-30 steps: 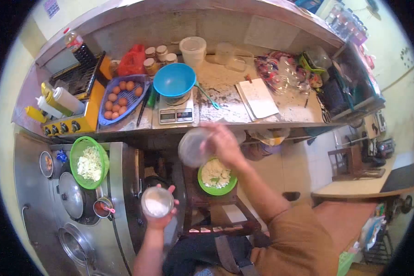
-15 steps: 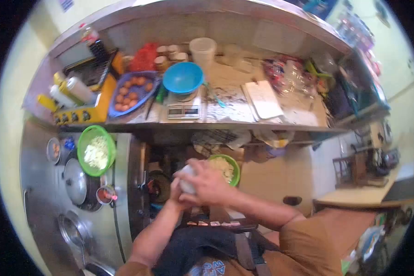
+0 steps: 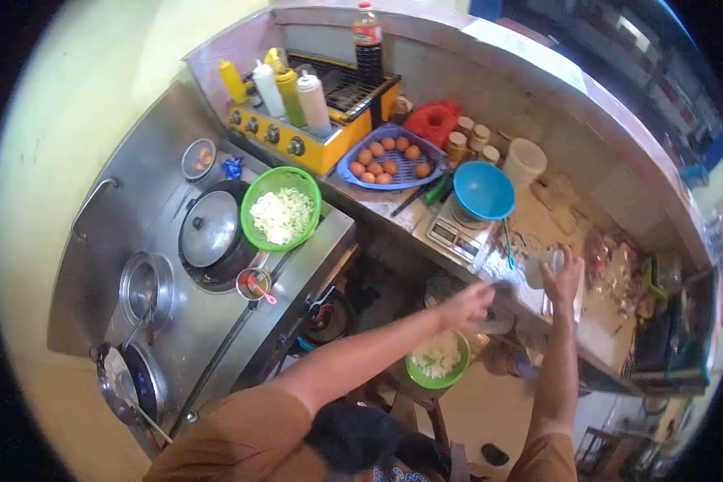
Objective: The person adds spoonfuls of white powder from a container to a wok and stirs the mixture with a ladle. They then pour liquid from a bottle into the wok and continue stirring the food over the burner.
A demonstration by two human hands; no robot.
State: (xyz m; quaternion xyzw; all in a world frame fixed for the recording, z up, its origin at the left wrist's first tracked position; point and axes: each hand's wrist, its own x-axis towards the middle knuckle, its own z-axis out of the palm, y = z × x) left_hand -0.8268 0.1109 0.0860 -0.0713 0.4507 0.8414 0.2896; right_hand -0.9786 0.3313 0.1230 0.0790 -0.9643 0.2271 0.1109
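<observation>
Your hands are apart from each other, both out in front of you. Your R hand (image 3: pixel 562 277) is up over the upper counter (image 3: pixel 542 233), fingers closed round a small whitish container (image 3: pixel 555 260); that's where it is now, R of the scale. Your L hand (image 3: pixel 464 308) is lower, nr the counter's front edge, just above the green bowl (image 3: pixel 439 382) in the pic; it's blurred, so can't tell if its fingers are shut or grip anything. Green bowl sits below counter level, btwn your forearms, w/ pale crumbly food (image 3: pixel 434 355) in it.

On the upper counter, L of your R hand: blue bowl (image 3: pixel 484 191) on the digital scale (image 3: pixel 454 238), w/ a turquoise utensil (image 3: pixel 510 245) just beside. Further L, purple basket (image 3: pixel 406 171) w/ brown eggs (image 3: pixel 375 150), red plastic bag (image 3: pixel 434 120) behind it, a few lidded jars (image 3: pixel 455 147) and a white tub (image 3: pixel 525 161) nr the back wall. Yellow grill (image 3: pixel 325 161) is at the far L end, w/ squeeze bottles (image 3: pixel 312 103) and a tall bottle of dark liquid (image 3: pixel 368 56) on top.

Steel stove top on your L: green colander (image 3: pixel 308 233) w/ shredded veg (image 3: pixel 279 213), a lidded pan (image 3: pixel 209 229) next to it, plus a small pot w/ red contents and a pink handle (image 3: pixel 269 299) sticking out.
</observation>
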